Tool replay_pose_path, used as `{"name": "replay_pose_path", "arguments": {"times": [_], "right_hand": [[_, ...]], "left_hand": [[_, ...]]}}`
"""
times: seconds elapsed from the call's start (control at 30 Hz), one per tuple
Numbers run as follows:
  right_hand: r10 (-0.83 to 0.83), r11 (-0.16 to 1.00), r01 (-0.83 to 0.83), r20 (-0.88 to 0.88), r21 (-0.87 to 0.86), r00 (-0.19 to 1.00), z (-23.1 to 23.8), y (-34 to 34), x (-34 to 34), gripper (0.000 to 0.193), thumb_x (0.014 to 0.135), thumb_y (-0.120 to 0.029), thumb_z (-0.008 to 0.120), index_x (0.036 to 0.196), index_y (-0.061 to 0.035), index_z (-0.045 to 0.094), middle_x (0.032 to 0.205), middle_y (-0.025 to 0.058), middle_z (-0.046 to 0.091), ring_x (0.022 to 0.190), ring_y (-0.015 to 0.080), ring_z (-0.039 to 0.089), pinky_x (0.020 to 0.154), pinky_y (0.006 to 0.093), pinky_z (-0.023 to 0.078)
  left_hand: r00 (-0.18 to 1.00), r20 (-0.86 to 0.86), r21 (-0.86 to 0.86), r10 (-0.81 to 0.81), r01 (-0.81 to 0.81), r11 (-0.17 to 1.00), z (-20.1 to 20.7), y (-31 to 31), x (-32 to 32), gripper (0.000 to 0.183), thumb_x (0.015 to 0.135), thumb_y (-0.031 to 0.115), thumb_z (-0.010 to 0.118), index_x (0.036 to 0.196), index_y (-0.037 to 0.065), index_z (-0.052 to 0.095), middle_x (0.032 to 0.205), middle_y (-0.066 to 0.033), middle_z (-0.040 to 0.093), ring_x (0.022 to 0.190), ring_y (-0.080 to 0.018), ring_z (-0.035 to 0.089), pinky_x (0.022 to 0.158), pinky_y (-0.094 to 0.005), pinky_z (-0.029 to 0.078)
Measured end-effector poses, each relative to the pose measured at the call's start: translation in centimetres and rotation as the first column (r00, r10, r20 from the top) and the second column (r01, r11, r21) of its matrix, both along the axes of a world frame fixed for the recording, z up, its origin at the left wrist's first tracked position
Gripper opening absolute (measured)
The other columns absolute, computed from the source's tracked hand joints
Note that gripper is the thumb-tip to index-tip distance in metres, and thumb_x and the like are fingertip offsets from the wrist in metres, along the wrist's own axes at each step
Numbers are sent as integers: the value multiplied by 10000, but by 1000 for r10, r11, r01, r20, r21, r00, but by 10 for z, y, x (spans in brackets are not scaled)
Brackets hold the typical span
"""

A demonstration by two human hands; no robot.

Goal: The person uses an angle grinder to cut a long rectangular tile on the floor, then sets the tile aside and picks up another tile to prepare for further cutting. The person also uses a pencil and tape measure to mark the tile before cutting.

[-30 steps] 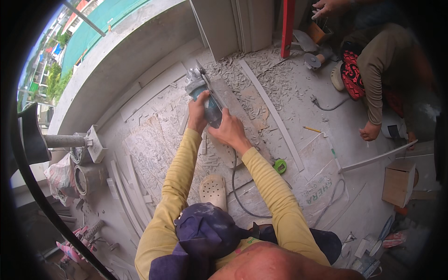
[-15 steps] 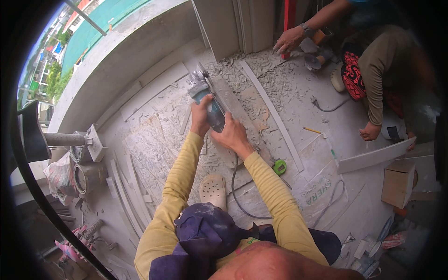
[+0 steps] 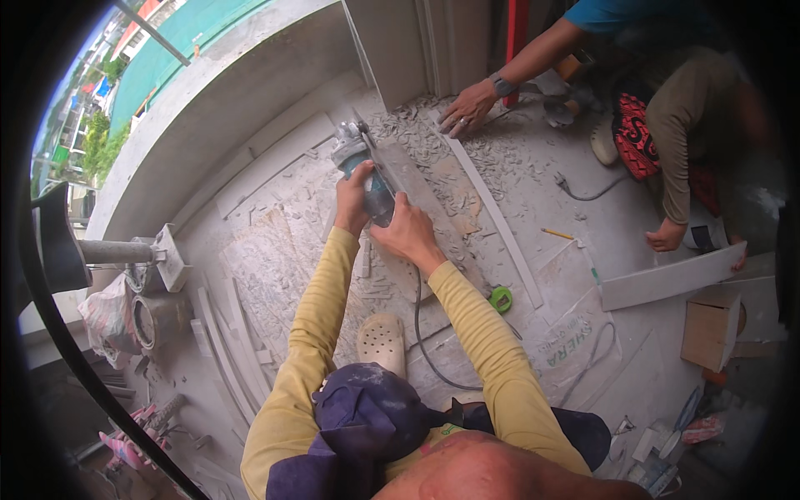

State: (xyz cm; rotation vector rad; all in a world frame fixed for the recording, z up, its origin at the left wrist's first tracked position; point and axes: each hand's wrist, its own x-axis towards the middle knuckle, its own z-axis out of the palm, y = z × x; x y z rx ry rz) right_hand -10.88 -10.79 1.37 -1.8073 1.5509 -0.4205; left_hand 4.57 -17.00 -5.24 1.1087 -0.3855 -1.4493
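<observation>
Both my hands grip an angle grinder (image 3: 379, 198) with a teal-and-dark body and a dusty metal head. My left hand (image 3: 353, 200) wraps around its front part, near the head. My right hand (image 3: 410, 236) is closed around its rear end, where a dark cord (image 3: 419, 333) trails back towards me. The grinder's disc is on its right side, seen nearly edge-on, over or beside a dusty grey board (image 3: 417, 179); whether it touches the board I cannot tell. Grey chips lie thickly around the board, right of which is a long pale strip (image 3: 493, 208).
A co-worker's hand (image 3: 469, 108) reaches to the strip's far end; their other hand (image 3: 667, 236) is near a pale plank (image 3: 667, 279). A green tape measure (image 3: 500, 299), pencil (image 3: 556, 233) and plug (image 3: 573, 188) lie to the right. More strips (image 3: 223, 350) are on the left, beside a bucket (image 3: 158, 321).
The co-worker's hand has reached left and nearer, to the far end of the pale strip. My hands and the grinder have shifted slightly away from me and to the left.
</observation>
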Motion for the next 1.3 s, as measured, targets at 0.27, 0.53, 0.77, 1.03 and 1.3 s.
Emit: {"name": "replay_pose_path", "arguments": {"times": [0.27,0.53,0.77,1.03,1.3], "right_hand": [[-7,1000,7,-9,-1,1000,-2,-2,4,743,825,-441,806,1264,88,524,1028,330,773,986,493,772,893,550,617],[-47,999,47,21,9,999,-3,5,2,726,798,-419,831,1258,73,561,1035,332,763,984,526,749,862,574,602],[-46,999,47,24,-13,999,-8,10,-2,680,796,-410,826,1223,50,564,1006,327,759,961,535,742,843,584,598],[-57,998,58,34,-34,998,-9,21,-8,675,789,-392,833,1224,48,564,1015,329,755,958,540,739,843,590,597],[-62,998,63,5,-26,998,-11,29,-13,685,790,-399,839,1234,36,552,999,322,759,941,536,741,829,589,598]], "left_hand": [[999,-49,34,-19,21,999,8,0,4,315,976,193,798,1175,-40,725,1032,-88,754,829,-198,741,732,-368,635],[999,-50,29,-2,3,1000,3,7,1,328,970,193,806,1176,-44,713,1030,-81,739,838,-197,731,746,-377,635],[1000,-15,25,14,-14,1000,-1,12,-4,334,987,238,786,1184,-27,736,992,-88,751,818,-197,732,752,-356,631],[999,-44,0,-9,9,1000,3,21,-8,297,960,150,809,1183,-18,706,1025,-63,716,836,-182,706,739,-362,625],[1000,-29,-8,11,-12,1000,3,29,-17,322,959,138,805,1225,-3,691,1056,-61,718,864,-177,703,745,-351,619]]}}
